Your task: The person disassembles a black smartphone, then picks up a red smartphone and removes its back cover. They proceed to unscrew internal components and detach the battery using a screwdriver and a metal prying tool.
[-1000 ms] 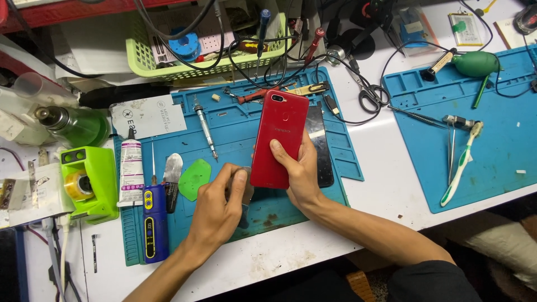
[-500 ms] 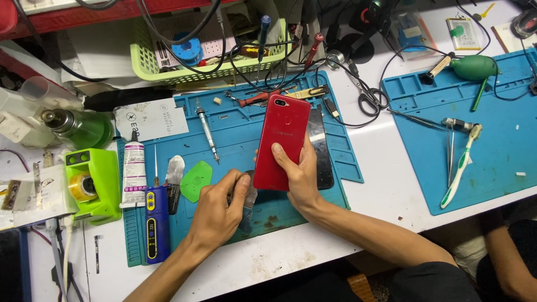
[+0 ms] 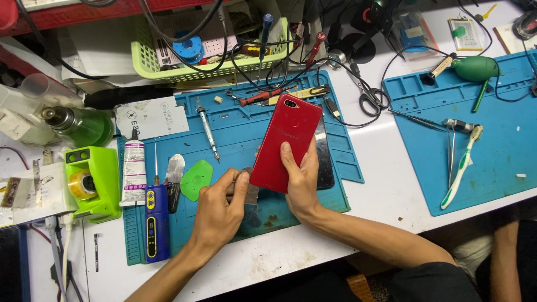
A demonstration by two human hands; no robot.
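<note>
Right hand (image 3: 299,179): wrapped round the lower half of a red phone (image 3: 286,142), thumb laid flat on its back cover; the phone is held tilted, back up, over the blue work mat (image 3: 235,140), with a dark screen panel (image 3: 324,162) seen just beside and under it.

Left hand (image 3: 221,210): pinched on a thin metal pry blade (image 3: 249,190), which is pressed against the phone's lower left edge.

Doing it well (just a judgement tbh): the blade is probably best kept flat and shallow along the seam, and the phone braced firmly so nothing gets bent or slips.

On the mat: a green triangular pick (image 3: 196,179), a metal spudger (image 3: 174,170), a screwdriver (image 3: 208,131), a white glue tube (image 3: 134,168) and a blue pen-shaped tool (image 3: 157,223) are laid out to the left.

Green basket (image 3: 140,59): stuffed with a blue spool (image 3: 187,49), a pale board and tangled cables.

Green dispenser (image 3: 95,179): a roll of tape is held inside.

Second mat (image 3: 503,140): tweezers (image 3: 451,156) and a toothbrush (image 3: 461,168) are left on it, a green blower (image 3: 475,68) at its top.
</note>
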